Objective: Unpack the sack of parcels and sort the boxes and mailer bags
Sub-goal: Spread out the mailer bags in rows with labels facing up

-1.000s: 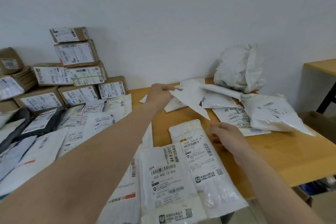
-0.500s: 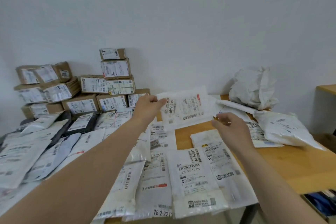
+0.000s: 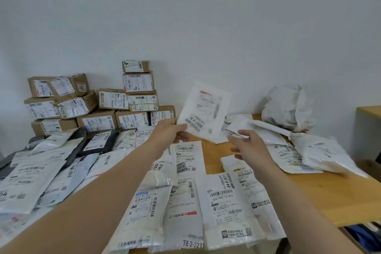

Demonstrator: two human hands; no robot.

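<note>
Holding one white mailer bag (image 3: 204, 111) up by its lower corner, above the table (image 3: 329, 198).
My left hand (image 3: 171, 133) pinches that corner alone, so the limp bag could slip or swing into the loose mailers (image 3: 274, 140) behind; my right hand (image 3: 247, 146) hovers just below it, fingers loose, gripping nothing. Its label is blurred and turned, so I could misread it and file it wrongly; whatever is inside the crumpled sack (image 3: 288, 107) is hidden.
</note>
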